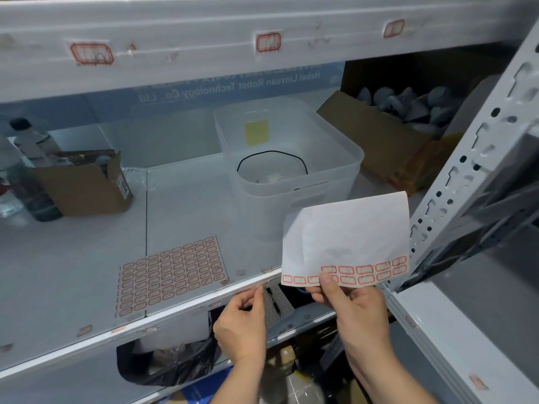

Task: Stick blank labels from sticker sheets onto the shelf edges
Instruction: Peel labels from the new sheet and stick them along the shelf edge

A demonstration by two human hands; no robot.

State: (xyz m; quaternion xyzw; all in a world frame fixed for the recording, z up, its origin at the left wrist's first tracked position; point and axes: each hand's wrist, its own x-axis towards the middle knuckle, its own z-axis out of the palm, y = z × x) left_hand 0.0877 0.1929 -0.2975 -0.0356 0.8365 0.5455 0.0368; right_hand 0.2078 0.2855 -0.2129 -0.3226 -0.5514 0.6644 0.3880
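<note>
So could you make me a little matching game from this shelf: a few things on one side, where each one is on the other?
Things:
1. full sticker sheet
2. clear plastic bin
3. nearly used sticker sheet
4. black bag

Places:
A. held in the right hand
B. lying flat on the shelf
C. below the shelf
D. standing mid-shelf, behind the held sheet

Pairs: 1-B, 2-D, 3-A, 4-C

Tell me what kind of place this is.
Probably a storeroom or workshop stockroom. Slotted metal shelving holds a cardboard box of grey parts and a clear plastic bin, and the shelf edges carry small red-bordered labels.
</note>
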